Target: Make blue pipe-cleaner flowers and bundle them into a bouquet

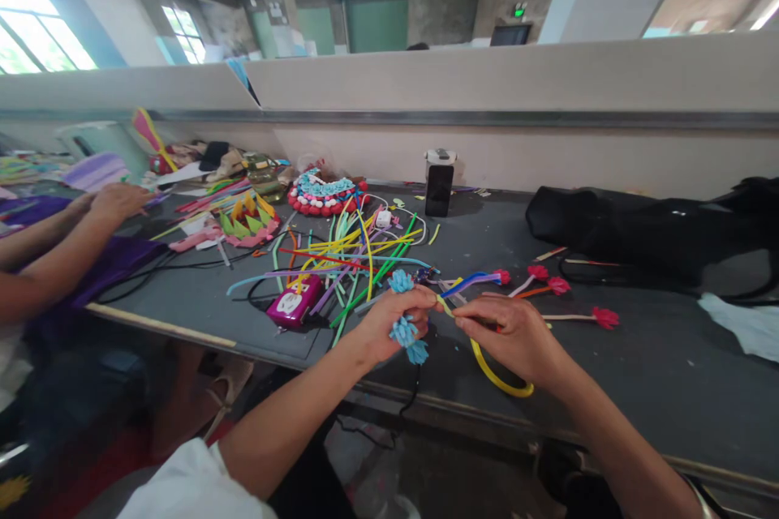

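Note:
My left hand [395, 320] is closed around a bunch of fluffy light-blue flowers [402, 331], whose heads stick out above and below the fingers. From its fingertips, stems reach toward the right. My right hand [511, 331] pinches a soft yellow craft strip [502, 383] close to the left fingertips; the strip's long end hangs in a curve below the hand. Whether it wraps the stems is too small to tell. Just beyond the hands lie blue and purple strips [468, 284] and several red-headed flowers [604, 318] on thin stems.
Loose coloured strips [365, 247] cover the dark table, beside a magenta socket box [294, 304] with cables. A phone [439, 190] leans on a white object. A black bag [645, 223] lies at right. To the left, a co-worker's hands [118, 199] handle something purple.

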Action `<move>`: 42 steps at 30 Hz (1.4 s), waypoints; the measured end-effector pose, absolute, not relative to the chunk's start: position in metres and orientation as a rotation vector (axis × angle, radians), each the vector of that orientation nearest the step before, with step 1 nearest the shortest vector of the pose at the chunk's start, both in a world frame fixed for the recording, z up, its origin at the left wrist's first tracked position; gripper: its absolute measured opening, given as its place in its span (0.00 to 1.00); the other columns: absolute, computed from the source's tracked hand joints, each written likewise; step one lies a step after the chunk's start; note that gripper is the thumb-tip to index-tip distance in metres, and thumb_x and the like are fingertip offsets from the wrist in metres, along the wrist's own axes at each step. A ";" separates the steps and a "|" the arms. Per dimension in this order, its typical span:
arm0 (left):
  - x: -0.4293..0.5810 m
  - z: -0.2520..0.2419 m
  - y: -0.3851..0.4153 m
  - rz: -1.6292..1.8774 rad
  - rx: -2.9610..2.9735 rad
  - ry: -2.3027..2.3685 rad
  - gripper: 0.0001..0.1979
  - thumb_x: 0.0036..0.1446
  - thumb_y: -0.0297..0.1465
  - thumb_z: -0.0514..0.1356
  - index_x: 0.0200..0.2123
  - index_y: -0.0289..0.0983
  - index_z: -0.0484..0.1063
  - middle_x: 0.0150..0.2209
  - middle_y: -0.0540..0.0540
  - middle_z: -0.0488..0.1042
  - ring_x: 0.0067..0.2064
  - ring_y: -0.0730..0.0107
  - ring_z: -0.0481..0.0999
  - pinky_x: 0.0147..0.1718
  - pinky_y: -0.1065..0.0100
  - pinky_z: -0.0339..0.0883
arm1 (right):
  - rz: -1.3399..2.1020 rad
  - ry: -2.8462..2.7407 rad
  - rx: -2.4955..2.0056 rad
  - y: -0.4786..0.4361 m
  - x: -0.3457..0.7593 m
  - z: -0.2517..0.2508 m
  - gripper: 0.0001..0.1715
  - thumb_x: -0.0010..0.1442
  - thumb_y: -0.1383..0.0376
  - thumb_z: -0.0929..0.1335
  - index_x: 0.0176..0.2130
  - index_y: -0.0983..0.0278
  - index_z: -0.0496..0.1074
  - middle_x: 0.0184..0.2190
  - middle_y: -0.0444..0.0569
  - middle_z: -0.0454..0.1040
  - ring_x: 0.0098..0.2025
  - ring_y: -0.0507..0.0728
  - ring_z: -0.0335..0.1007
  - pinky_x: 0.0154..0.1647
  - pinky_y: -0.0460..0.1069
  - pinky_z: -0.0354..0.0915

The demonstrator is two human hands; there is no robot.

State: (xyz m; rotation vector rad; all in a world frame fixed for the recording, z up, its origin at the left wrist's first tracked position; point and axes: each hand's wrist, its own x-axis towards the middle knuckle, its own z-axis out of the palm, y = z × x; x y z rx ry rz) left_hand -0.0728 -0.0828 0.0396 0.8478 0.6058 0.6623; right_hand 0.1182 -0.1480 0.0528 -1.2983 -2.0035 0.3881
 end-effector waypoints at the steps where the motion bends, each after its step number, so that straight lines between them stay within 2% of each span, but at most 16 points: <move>1: -0.074 0.040 -0.083 0.616 0.855 0.583 0.08 0.45 0.32 0.65 0.25 0.32 0.75 0.13 0.59 0.52 0.15 0.84 0.51 0.16 0.74 0.47 | 0.483 -1.965 -1.303 -0.146 0.119 0.050 0.09 0.59 0.67 0.67 0.34 0.61 0.78 0.31 0.46 0.79 0.33 0.55 0.74 0.34 0.47 0.66; 4: -0.076 0.044 -0.086 0.468 0.965 0.570 0.10 0.45 0.34 0.66 0.26 0.31 0.76 0.12 0.58 0.54 0.15 0.83 0.50 0.16 0.74 0.45 | 0.749 -1.884 -1.247 -0.140 0.124 0.047 0.08 0.58 0.64 0.68 0.33 0.62 0.78 0.31 0.47 0.79 0.33 0.55 0.75 0.33 0.46 0.67; 6: -0.078 0.046 -0.088 0.380 1.102 0.589 0.11 0.43 0.35 0.68 0.26 0.31 0.77 0.15 0.53 0.64 0.16 0.83 0.53 0.17 0.74 0.46 | 0.822 -1.900 -1.214 -0.138 0.128 0.049 0.08 0.57 0.62 0.69 0.32 0.63 0.78 0.28 0.46 0.78 0.31 0.54 0.74 0.31 0.45 0.66; 8: -0.079 0.048 -0.090 0.316 1.261 0.602 0.12 0.42 0.35 0.69 0.27 0.32 0.77 0.22 0.47 0.73 0.19 0.80 0.60 0.19 0.74 0.52 | 0.786 -1.944 -1.235 -0.137 0.131 0.052 0.09 0.57 0.61 0.70 0.31 0.63 0.78 0.26 0.45 0.77 0.29 0.52 0.72 0.29 0.44 0.64; 10: -0.078 0.048 -0.090 0.293 1.398 0.612 0.11 0.41 0.35 0.69 0.26 0.32 0.78 0.25 0.46 0.76 0.23 0.77 0.66 0.25 0.73 0.58 | 0.669 -1.989 -1.276 -0.139 0.132 0.056 0.09 0.58 0.62 0.69 0.30 0.63 0.78 0.25 0.44 0.75 0.28 0.51 0.70 0.28 0.44 0.62; 13: -0.073 0.046 -0.090 0.399 1.494 0.672 0.09 0.39 0.32 0.69 0.23 0.33 0.77 0.23 0.49 0.74 0.27 0.74 0.70 0.32 0.71 0.62 | 0.469 -2.077 -1.275 -0.144 0.132 0.063 0.09 0.59 0.62 0.69 0.30 0.62 0.78 0.25 0.44 0.74 0.29 0.52 0.69 0.30 0.45 0.61; 17: -0.067 0.043 -0.090 0.696 1.408 0.809 0.07 0.41 0.31 0.67 0.22 0.32 0.76 0.23 0.48 0.74 0.28 0.73 0.70 0.33 0.71 0.62 | 0.298 -2.100 -1.221 -0.153 0.126 0.071 0.09 0.61 0.65 0.67 0.31 0.62 0.77 0.24 0.45 0.74 0.29 0.52 0.69 0.31 0.46 0.61; 21: -0.067 0.041 -0.090 0.829 1.158 0.852 0.08 0.41 0.32 0.67 0.23 0.32 0.76 0.22 0.49 0.72 0.24 0.76 0.67 0.26 0.73 0.59 | 0.223 -2.121 -1.187 -0.158 0.118 0.073 0.09 0.61 0.66 0.66 0.32 0.60 0.77 0.26 0.46 0.76 0.30 0.53 0.71 0.33 0.47 0.63; 25: -0.069 0.042 -0.087 0.785 0.917 0.775 0.10 0.39 0.33 0.69 0.23 0.33 0.74 0.14 0.56 0.59 0.17 0.82 0.56 0.18 0.74 0.50 | 0.215 -2.123 -1.216 -0.155 0.117 0.065 0.10 0.61 0.67 0.66 0.34 0.60 0.77 0.28 0.46 0.77 0.32 0.54 0.73 0.35 0.47 0.64; 29: -0.073 0.045 -0.086 0.662 0.870 0.651 0.11 0.39 0.33 0.69 0.23 0.34 0.72 0.13 0.58 0.56 0.15 0.83 0.54 0.17 0.74 0.47 | 0.470 -2.027 -1.274 -0.149 0.122 0.051 0.09 0.60 0.64 0.67 0.34 0.59 0.78 0.30 0.45 0.78 0.31 0.54 0.73 0.33 0.47 0.66; 33: -0.075 0.044 -0.086 0.633 1.053 0.665 0.12 0.40 0.34 0.69 0.24 0.34 0.72 0.14 0.56 0.59 0.16 0.81 0.56 0.17 0.74 0.48 | 0.702 -1.931 -1.241 -0.144 0.127 0.043 0.07 0.57 0.62 0.69 0.33 0.61 0.78 0.32 0.47 0.78 0.33 0.55 0.73 0.32 0.46 0.66; 38: -0.077 0.044 -0.088 0.711 1.298 0.715 0.11 0.44 0.36 0.67 0.25 0.33 0.75 0.18 0.52 0.66 0.21 0.79 0.61 0.21 0.74 0.52 | 0.723 -1.978 -1.235 -0.141 0.133 0.049 0.09 0.59 0.62 0.68 0.31 0.63 0.76 0.26 0.45 0.75 0.28 0.52 0.70 0.29 0.44 0.63; 42: -0.078 0.049 -0.092 0.518 1.363 0.638 0.12 0.44 0.37 0.67 0.26 0.32 0.77 0.20 0.49 0.71 0.20 0.80 0.60 0.20 0.74 0.51 | 0.797 -2.006 -1.167 -0.139 0.135 0.054 0.13 0.60 0.58 0.67 0.32 0.64 0.78 0.26 0.46 0.76 0.28 0.52 0.70 0.29 0.45 0.63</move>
